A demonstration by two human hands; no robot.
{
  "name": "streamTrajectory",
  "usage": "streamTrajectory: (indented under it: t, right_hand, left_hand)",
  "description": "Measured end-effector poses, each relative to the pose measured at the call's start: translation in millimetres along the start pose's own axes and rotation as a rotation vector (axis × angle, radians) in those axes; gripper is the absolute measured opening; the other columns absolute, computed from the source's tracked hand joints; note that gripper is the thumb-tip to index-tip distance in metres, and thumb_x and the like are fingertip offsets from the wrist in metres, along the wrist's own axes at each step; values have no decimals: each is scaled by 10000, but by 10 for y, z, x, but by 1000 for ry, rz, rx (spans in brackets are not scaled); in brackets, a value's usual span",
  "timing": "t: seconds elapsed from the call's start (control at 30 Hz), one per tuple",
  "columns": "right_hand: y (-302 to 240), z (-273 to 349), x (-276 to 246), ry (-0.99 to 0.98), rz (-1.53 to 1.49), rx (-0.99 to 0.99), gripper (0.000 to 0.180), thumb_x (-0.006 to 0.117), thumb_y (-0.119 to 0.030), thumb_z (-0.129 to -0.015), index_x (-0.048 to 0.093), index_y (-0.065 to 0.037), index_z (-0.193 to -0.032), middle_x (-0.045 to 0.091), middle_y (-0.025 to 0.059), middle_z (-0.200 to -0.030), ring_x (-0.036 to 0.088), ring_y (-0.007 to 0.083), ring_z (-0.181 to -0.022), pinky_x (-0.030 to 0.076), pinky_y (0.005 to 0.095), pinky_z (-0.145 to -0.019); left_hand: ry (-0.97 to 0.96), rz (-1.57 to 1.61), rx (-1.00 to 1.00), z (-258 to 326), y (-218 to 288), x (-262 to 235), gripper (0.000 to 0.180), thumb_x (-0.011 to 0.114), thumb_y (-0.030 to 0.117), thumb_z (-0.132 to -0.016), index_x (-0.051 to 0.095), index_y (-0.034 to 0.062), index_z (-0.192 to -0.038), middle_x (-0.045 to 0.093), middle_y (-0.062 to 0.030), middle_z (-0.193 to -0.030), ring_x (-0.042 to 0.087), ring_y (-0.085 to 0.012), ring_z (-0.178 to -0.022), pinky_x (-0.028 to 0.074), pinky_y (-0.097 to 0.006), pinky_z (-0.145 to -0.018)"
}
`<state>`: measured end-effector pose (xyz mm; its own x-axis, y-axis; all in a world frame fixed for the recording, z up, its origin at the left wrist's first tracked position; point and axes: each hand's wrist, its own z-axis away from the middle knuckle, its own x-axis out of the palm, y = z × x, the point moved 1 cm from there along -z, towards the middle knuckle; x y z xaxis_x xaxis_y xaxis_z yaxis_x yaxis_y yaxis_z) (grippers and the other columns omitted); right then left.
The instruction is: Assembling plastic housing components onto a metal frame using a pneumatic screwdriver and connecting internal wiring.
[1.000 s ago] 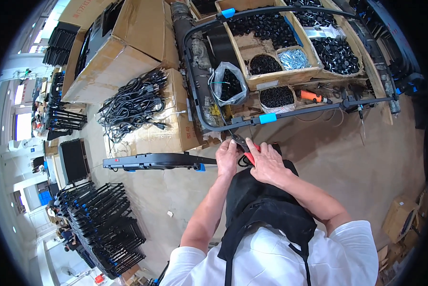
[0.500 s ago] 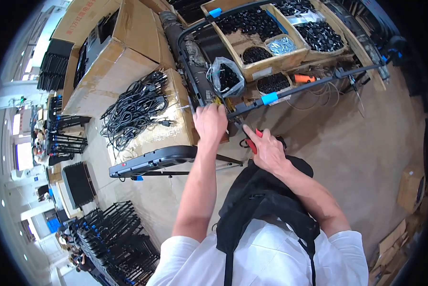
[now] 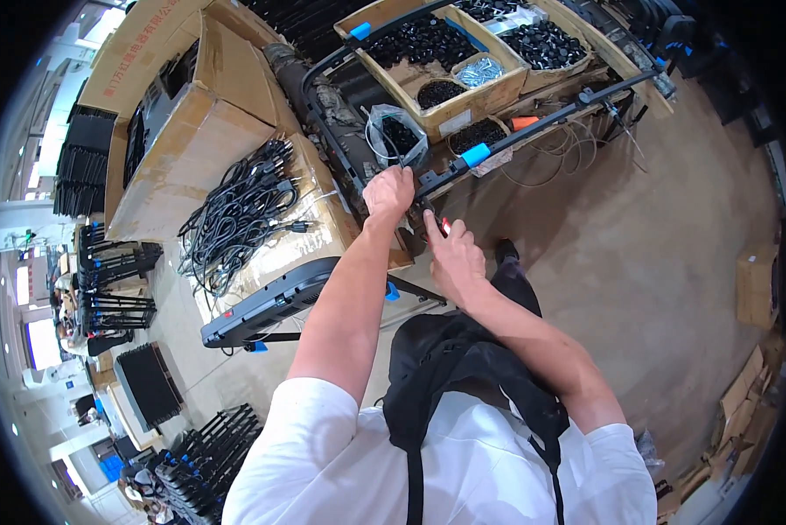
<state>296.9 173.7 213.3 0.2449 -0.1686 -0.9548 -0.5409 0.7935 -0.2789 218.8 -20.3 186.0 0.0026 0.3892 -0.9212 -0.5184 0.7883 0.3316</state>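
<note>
My left hand [image 3: 388, 191] is closed at the near corner of a black tubular frame [image 3: 533, 129] with blue pieces on it. What its fingers grip is hidden; a thin dark strand shows just above them. Just below and to the right, my right hand [image 3: 459, 264] is wrapped around red-handled pliers [image 3: 446, 227]. Its index finger stretches along the tool toward the left hand. The jaws are hard to make out against the dark frame end. Beyond my left hand sits a clear plastic bag [image 3: 396, 136] of small black parts.
Wooden trays [image 3: 498, 103] of black caps and silver screws stand within the frame. At left, black power cords [image 3: 240, 214] lie on a carton [image 3: 323, 197], beside a big open carton [image 3: 183, 140]. A black panel [image 3: 275, 302] on legs stands in front.
My right hand has moved up and left with the pliers, closer to my left hand. The red handles, spread before, now show only in part. The whole view has shifted slightly.
</note>
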Motion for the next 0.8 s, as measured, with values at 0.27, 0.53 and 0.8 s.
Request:
streamTrajectory:
  t: [0.27, 0.53, 0.8]
  right_hand:
    - [542, -158, -7, -350, -838, 54, 1031, 662, -32, -768, 271, -237, -1700, 519, 150, -1024, 617, 223, -826, 557, 351, -705]
    - [609, -432, -205, -541, -391, 103, 549, 556, -101, -884, 488, 16, -1416, 690, 323, -1173, 697, 441, -1106, 528, 558, -828]
    - [1296, -578, 272, -551, -757, 423, 410, 632, -246, -875, 594, 33, -1173, 704, 298, -1081, 693, 440, -1041, 522, 507, -903]
  left_hand:
    - [64, 40, -28, 41, 16, -7, 495, 487, 440, -1031, 777, 39, -1010, 756, -258, -1063, 720, -441, -1055, 542, -536, -962]
    - [57, 63, -69, 44, -84, 93, 473, 519, 438, -1012, 770, 38, -979, 755, -261, -1027, 721, -455, -1018, 545, -544, -937]
    - [157, 56, -42, -73, 7, 3, 441, 549, 420, -1020, 755, 50, -897, 759, -240, -916, 747, -437, -889, 589, -532, -813]
